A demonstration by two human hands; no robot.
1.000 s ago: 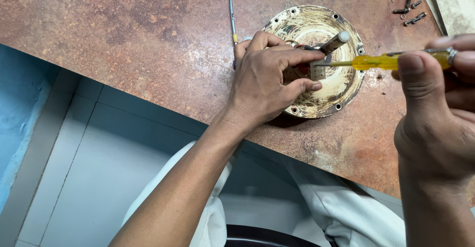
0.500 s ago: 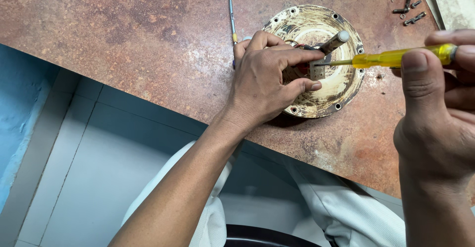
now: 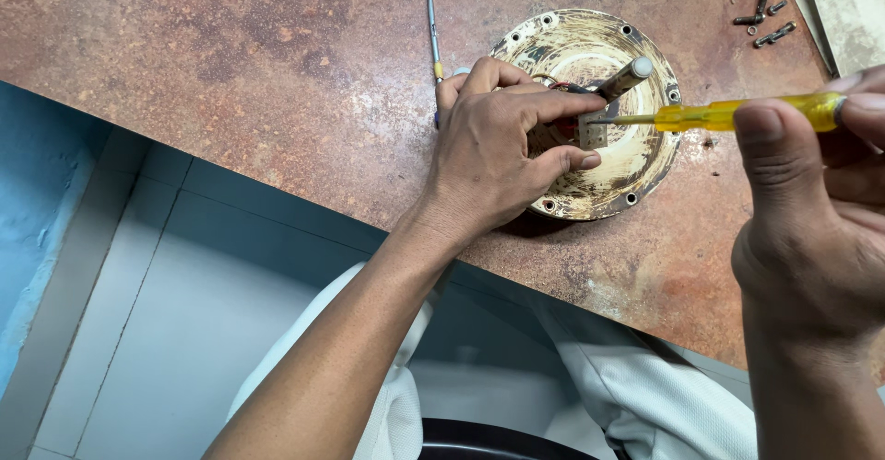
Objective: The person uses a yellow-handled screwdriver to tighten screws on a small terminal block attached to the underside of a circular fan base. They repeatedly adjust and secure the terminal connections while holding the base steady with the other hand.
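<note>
head view: left hand [image 3: 493, 151] is pinching a small terminal block [image 3: 593, 132] inside the worn round metal plate [image 3: 636, 160]; right hand [image 3: 820, 211] is gripping a yellow translucent-handled screwdriver [image 3: 737, 112], its tip touching the block

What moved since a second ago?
The right hand tipped the yellow see-through screwdriver a little, its handle end rising; the tip stays at the small block in the round worn metal plate. The left hand kept holding that plate. The loose dark screws did not move.
</note>
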